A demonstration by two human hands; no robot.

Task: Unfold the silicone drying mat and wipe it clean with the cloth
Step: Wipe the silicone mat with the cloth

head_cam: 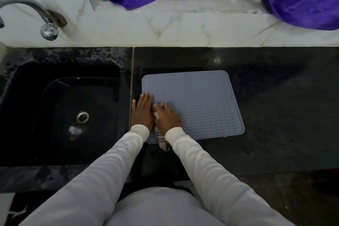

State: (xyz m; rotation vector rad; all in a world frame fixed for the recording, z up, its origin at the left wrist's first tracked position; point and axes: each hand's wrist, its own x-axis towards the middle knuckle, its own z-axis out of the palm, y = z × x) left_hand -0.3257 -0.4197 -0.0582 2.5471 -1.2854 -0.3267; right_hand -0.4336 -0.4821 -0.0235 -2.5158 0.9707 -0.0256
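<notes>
Mat (198,104) lies flat on counter (275,115); left hand (142,111) presses it, fingers straight; right hand (167,117) grips cloth (161,141).

Grey-blue mat (201,104) with wavy ridges; white cloth (162,141), dark stripes, perhaps checked.

Layout of the worktop (275,106). The sink (73,112) is set into its left part, with the tap (36,14) behind the sink at the back left corner. The drying mat (201,101) lies flat on the worktop just right of the sink, nearer the front edge than the back. The left hand (142,112) rests on the mat's left edge; the right hand (168,117) sits beside it on the mat, over the cloth (162,140), whose end trails past the mat's front edge.
</notes>
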